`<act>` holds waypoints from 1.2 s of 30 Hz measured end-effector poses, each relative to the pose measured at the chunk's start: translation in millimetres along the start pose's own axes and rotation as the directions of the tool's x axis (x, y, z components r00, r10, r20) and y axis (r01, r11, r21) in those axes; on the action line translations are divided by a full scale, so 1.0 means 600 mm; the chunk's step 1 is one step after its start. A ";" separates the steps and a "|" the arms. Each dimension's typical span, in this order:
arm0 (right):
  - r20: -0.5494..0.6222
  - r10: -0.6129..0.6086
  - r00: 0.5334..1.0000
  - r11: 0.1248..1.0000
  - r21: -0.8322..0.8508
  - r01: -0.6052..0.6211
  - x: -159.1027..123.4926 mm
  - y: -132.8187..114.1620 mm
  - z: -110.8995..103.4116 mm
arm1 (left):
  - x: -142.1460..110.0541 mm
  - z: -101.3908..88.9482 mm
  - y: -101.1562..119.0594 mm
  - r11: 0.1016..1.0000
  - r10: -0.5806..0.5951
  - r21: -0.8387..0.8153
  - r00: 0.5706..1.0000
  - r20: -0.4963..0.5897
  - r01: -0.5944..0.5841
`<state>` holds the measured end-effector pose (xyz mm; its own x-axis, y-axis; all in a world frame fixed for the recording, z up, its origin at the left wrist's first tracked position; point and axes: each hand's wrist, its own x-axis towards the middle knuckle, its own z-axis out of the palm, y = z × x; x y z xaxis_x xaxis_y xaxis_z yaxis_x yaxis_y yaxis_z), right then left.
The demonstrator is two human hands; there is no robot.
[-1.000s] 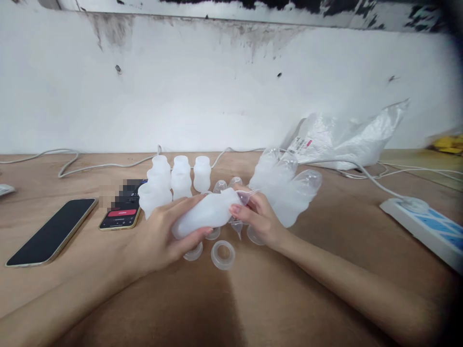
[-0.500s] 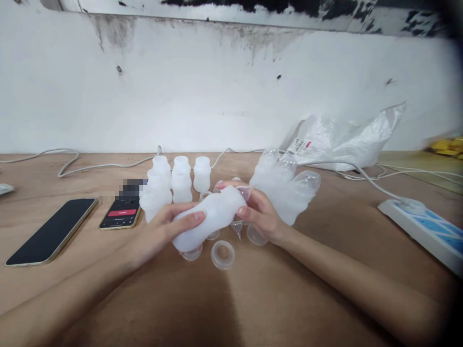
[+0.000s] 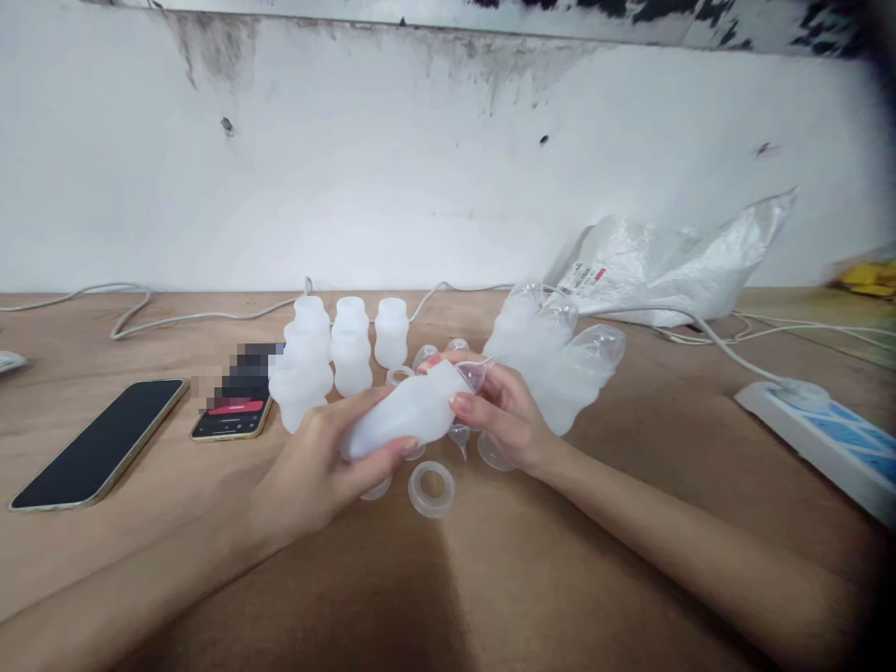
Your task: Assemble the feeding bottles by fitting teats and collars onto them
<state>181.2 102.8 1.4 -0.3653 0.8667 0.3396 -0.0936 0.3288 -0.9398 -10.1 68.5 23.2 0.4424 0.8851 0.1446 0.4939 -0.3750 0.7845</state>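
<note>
White bottle held between hands above desk, short of back edge; long axis oblique, base at left hand, mouth at right hand. Left fingers curled round body; right thumb and fingers pinching clear teat at mouth. Below, loose ring; behind, upright bottles nearer back edge.

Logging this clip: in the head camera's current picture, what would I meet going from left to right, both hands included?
Phone with a dark screen → phone with a lit screen → left hand → held white bottle → right hand → plastic bag → power strip.
</note>
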 end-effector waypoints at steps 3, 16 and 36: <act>0.014 0.024 1.000 0.999 0.027 -0.024 0.005 -0.002 0.001 | 0.001 -0.001 -0.001 1.000 -0.012 0.018 1.000 -0.010 0.012; 0.155 0.103 0.983 0.368 -0.924 0.107 -0.039 -0.064 -0.074 | -0.036 -0.021 -0.031 0.984 -0.172 -0.070 0.981 -0.087 0.166; -0.166 0.062 0.984 0.882 -0.452 -0.131 -0.080 -0.033 -0.059 | -0.083 0.023 -0.087 0.964 -0.210 -0.228 0.914 -0.348 0.135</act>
<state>233.5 67.7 5.2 -0.2120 0.9355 0.2826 0.3845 0.3457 -0.8560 -47.6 40.3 -32.9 0.0399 0.9833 0.1775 0.3654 -0.1797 0.9133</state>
